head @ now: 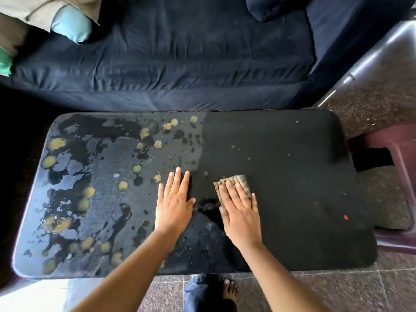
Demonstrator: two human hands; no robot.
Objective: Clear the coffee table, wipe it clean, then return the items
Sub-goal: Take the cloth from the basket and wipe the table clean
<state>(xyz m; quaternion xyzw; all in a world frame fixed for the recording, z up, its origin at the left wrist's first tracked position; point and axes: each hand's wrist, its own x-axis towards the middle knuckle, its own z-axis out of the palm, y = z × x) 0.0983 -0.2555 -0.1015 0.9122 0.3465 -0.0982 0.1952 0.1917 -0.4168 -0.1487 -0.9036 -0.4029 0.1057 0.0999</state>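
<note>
Step in hand: wipe phase. Coffee table [292, 199] top shows only wet film, stains and bits, so clear-off judged done; return of items not yet begun.

L side of top: wet, glossy, w/ yellowish blotches [56, 144] scattered to the near-left corner. R side: matte, dry-looking, pale crumbs [248, 158] and a red speck [346, 217].

Right hand [238, 212]: flat, fingers straight, pressing down on cloth [236, 180], not curled round it. Cloth is brownish, folded, lying on the top near centre, its far edge poking past the fingertips.

Left hand [174, 206]: released, palm flat on the top just left of the cloth, holds nothing; prob. bracing.

Sofa [180, 64] right behind the far edge.

Next move, as I judge it: sweep cloth across to L half w/ steady pressure, overlapping passes. Blotches may need repeat rubs. Push crumbs toward one edge, not onto sofa. Wet zone may smear, so refold cloth to a clean face.
</note>
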